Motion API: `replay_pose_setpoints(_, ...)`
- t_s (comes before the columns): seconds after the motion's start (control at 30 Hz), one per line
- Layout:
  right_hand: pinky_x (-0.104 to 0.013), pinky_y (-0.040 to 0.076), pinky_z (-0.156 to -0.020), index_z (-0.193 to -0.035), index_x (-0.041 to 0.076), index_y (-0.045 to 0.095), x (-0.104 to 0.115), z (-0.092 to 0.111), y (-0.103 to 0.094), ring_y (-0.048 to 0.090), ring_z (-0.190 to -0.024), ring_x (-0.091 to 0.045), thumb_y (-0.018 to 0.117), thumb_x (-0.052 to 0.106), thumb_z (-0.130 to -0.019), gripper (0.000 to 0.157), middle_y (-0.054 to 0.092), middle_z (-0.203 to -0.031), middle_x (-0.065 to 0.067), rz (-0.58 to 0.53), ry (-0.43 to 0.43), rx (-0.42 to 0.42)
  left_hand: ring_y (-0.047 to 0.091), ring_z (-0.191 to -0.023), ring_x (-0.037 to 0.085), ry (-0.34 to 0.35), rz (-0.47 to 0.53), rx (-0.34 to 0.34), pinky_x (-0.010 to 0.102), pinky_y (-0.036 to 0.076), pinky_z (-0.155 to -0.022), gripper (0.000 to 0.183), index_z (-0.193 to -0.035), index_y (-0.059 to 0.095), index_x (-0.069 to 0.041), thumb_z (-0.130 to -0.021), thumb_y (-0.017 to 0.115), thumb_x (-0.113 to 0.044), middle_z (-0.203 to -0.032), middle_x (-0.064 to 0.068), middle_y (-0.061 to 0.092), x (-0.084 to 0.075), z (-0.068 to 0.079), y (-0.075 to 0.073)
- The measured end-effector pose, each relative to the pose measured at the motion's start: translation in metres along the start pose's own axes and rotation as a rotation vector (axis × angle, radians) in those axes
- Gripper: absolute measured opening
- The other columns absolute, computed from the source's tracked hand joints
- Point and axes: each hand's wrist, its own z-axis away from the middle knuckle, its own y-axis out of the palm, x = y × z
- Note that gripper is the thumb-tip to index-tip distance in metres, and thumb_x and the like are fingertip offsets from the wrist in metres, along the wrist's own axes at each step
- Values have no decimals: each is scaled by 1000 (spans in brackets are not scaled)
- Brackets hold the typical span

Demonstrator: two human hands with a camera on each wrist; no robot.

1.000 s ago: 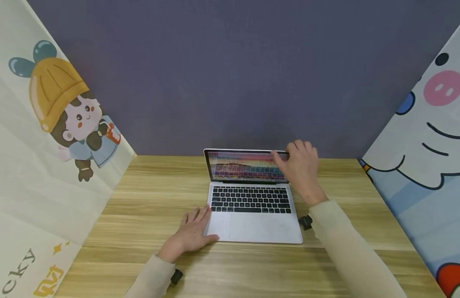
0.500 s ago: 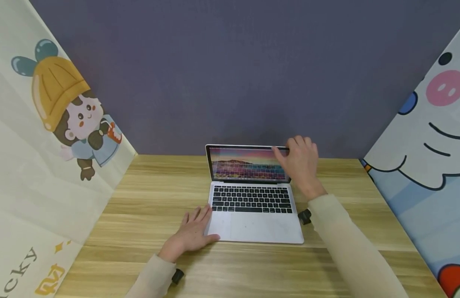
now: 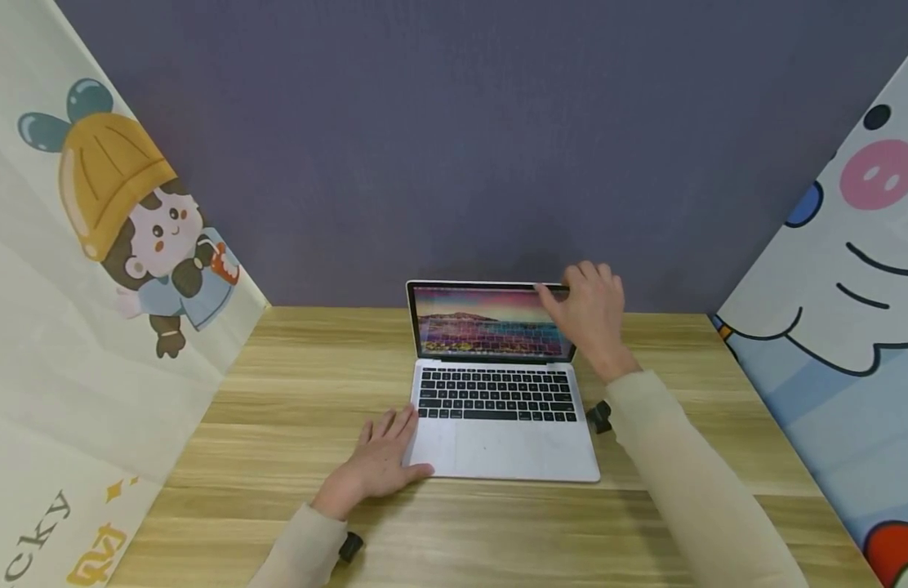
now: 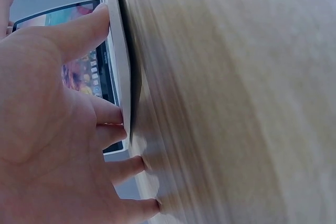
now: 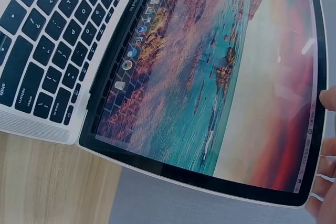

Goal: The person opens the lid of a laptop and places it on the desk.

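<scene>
A silver laptop (image 3: pixel 505 449) lies on the wooden table with its lid raised and its screen (image 3: pixel 491 322) lit with a coastal picture. My right hand (image 3: pixel 589 314) pinches the lid's top edge near the right corner, thumb on the screen side and fingers behind. The right wrist view shows the thumb (image 5: pixel 329 98) on the screen's border. Down at the laptop's front left corner rests my left hand (image 3: pixel 376 465), fingers straight and spread. Its thumb touches the front edge, and in the left wrist view some fingertips (image 4: pixel 152 206) reach the table.
The wooden table (image 3: pixel 278 392) ends at a dark grey-blue wall (image 3: pixel 454 147) behind the laptop. Printed cartoon panels stand on the left (image 3: pixel 116 359) and right (image 3: pixel 814 367). A small black device (image 3: pixel 599 416) sits at the right wrist, another (image 3: pixel 349 545) at the left.
The lid has tilted further back and up, showing more of the screen. My right hand has risen slightly with it. The left hand has stayed at the corner.
</scene>
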Motion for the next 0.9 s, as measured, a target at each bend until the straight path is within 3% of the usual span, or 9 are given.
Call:
replay_pose_setpoints(0.5, -51, 39, -71, -83, 3, 61, -4, -8, 8, 47, -80, -36, 70, 47, -94, 46, 59, -85, -15, 6, 44, 59, 15, -153, 43, -6, 4, 7, 67, 7, -119, 96, -160, 24, -2, -94, 60, -62, -169, 14, 17, -2, 0, -1)
replay_pose_setpoints(0.9, -50, 37, -69, -82, 5, 59, -9, -12, 16, 45, -77, -35, 69, 48, -95, 46, 56, -83, -13, -2, 21, 49, 15, -153, 43, -10, -1, 7, 67, 7, -119, 96, -161, 24, -2, -94, 59, -61, -169, 14, 17, -3, -1, -1)
